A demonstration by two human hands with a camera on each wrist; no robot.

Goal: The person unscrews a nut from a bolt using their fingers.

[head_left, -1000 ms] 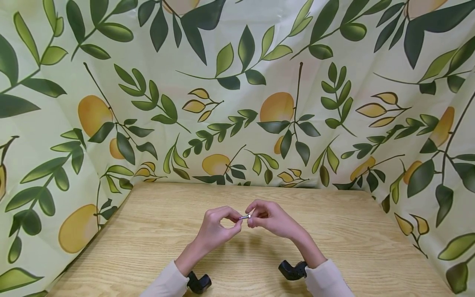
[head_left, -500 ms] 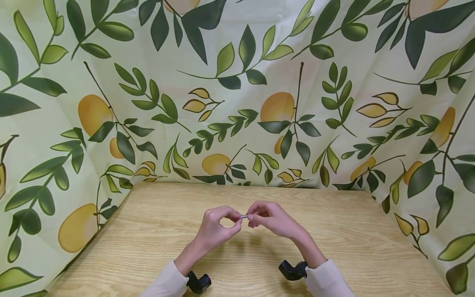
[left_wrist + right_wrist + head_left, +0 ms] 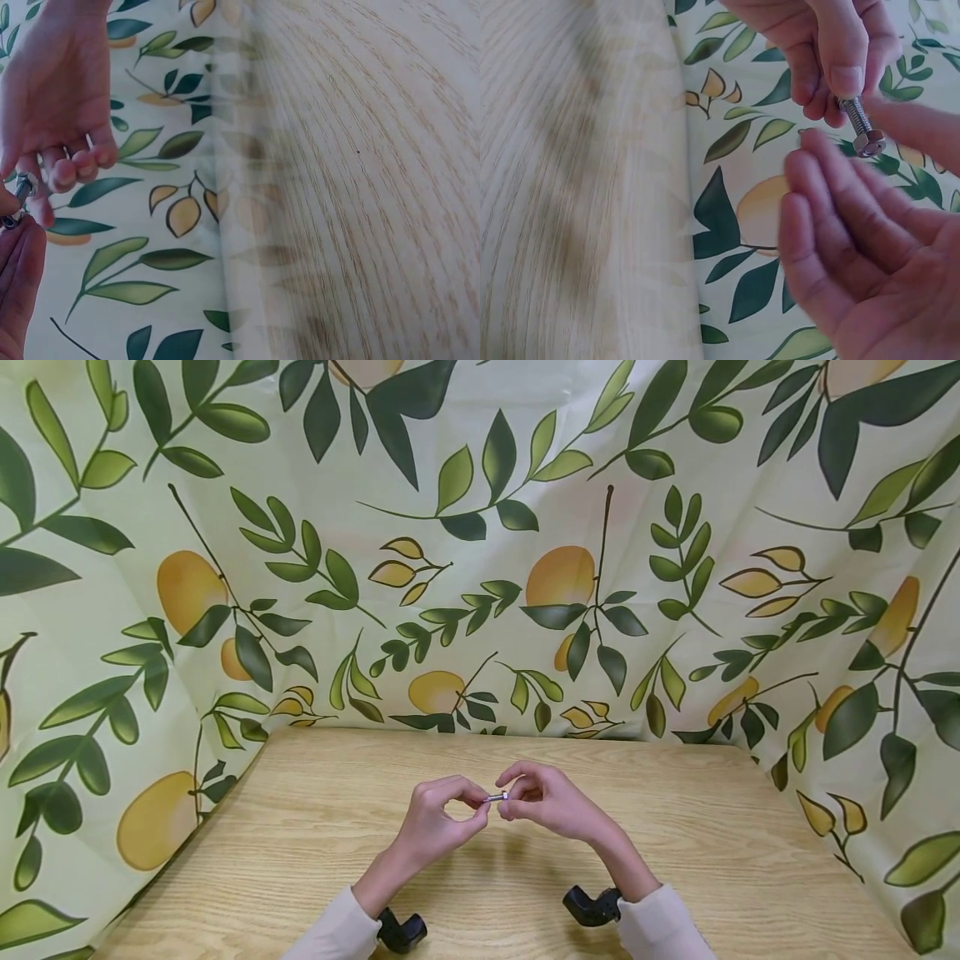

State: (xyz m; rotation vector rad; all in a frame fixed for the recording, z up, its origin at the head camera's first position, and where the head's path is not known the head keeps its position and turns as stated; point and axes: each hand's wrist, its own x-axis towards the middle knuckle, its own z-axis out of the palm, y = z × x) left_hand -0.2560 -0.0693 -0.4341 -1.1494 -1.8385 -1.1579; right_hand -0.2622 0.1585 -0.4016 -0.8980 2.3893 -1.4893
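Note:
My left hand (image 3: 435, 822) pinches a small silver bolt (image 3: 495, 797) between thumb and fingertips, above the wooden table. In the right wrist view the bolt's threaded shank (image 3: 859, 116) sticks out below the left thumb (image 3: 844, 60), with a hexagonal piece (image 3: 869, 142) at its free end. Close by on the right, my right hand (image 3: 551, 802) has its thumb and fingers spread apart around that end. Its relaxed fingers (image 3: 832, 217) lie just below the hexagonal piece. The left wrist view catches part of the bolt (image 3: 25, 187) at its left edge.
The wooden table (image 3: 300, 860) extends under both hands. A cloth printed with leaves and fruit (image 3: 480, 610) hangs behind it and along both sides. Black wrist devices (image 3: 403, 932) sit at both sleeve cuffs.
Half a second ago the right fingertips closed over the hexagonal end; now they are parted from it and it shows again, as one second ago. The left hand stays still.

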